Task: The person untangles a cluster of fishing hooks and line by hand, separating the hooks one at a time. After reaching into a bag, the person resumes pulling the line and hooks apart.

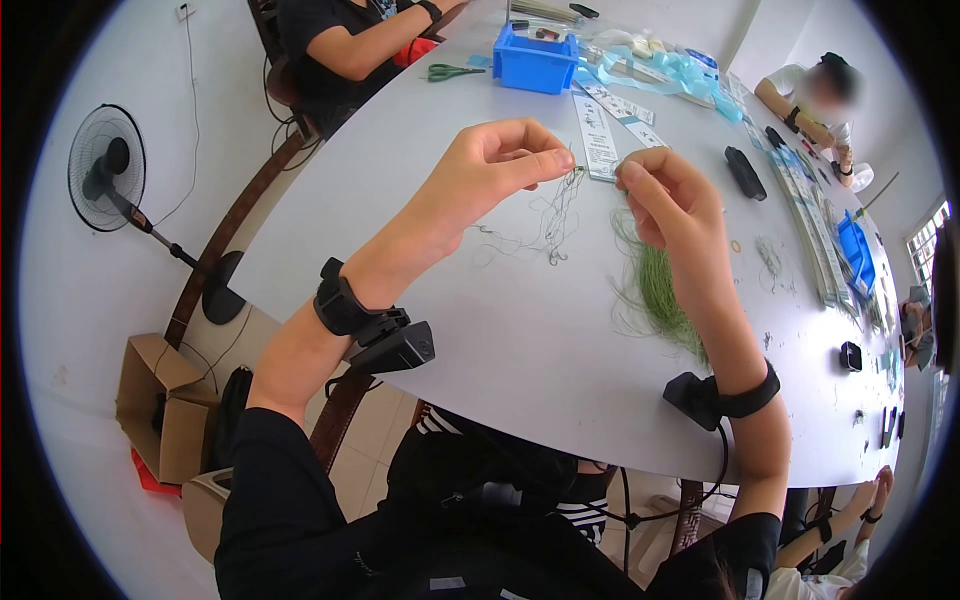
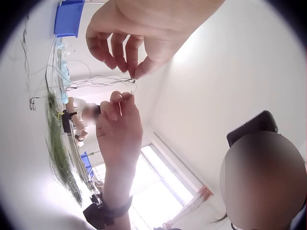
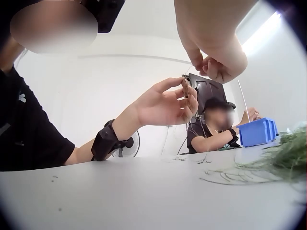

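My left hand (image 1: 490, 168) pinches a tangle of thin fishing line (image 1: 562, 215) between thumb and fingertip. Small fish hooks (image 1: 557, 258) dangle at its lower end, over the table. My right hand (image 1: 682, 205) is close by on the right, thumb and forefinger pinching a fine line end. In the left wrist view a short loop of line (image 2: 135, 88) runs between both hands' fingertips. A bundle of green line strands (image 1: 657, 290) lies on the white table (image 1: 500, 350), beneath and beside my right hand.
Beyond my hands are printed cards (image 1: 597, 135), a blue bin (image 1: 535, 62), green scissors (image 1: 452, 72) and light-blue ribbon (image 1: 690, 80). A black case (image 1: 744, 173) lies to the right. Other people sit around the table. A fan (image 1: 108, 168) stands at the left.
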`<control>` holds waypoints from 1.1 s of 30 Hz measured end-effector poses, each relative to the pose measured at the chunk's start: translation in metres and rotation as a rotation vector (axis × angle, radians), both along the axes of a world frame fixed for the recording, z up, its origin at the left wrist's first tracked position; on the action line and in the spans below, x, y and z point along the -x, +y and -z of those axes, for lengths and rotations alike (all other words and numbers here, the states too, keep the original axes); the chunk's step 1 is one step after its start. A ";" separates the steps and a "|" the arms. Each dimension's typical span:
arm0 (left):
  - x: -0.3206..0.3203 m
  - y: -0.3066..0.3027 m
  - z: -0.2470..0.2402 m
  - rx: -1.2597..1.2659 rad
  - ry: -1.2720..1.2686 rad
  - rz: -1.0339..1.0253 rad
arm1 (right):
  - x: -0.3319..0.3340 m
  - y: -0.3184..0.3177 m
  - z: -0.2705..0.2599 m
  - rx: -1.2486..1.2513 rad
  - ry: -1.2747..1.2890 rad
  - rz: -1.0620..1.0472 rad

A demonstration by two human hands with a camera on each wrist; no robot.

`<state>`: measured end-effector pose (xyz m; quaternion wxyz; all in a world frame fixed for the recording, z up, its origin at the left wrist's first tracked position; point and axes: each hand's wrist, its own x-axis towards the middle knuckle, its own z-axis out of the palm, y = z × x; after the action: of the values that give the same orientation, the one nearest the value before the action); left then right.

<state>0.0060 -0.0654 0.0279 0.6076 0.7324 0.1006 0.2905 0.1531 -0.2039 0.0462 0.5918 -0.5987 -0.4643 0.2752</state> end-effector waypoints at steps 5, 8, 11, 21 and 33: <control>0.000 -0.001 -0.001 0.013 0.000 0.026 | -0.004 0.000 0.001 0.059 0.020 0.075; 0.001 -0.003 -0.002 0.005 0.015 0.027 | -0.006 0.003 0.005 -0.005 -0.135 0.047; 0.002 -0.004 -0.002 0.011 0.015 0.036 | -0.001 0.004 0.005 -0.062 -0.299 -0.007; 0.003 -0.007 -0.005 -0.007 0.046 0.054 | -0.002 0.004 0.011 -0.082 -0.318 -0.064; 0.003 -0.007 -0.005 -0.050 0.015 0.054 | -0.003 0.002 0.006 -0.131 -0.251 -0.070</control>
<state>0.0031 -0.0723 0.0333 0.5961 0.7518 0.0779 0.2709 0.1561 -0.2014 0.0401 0.5570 -0.5718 -0.5723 0.1879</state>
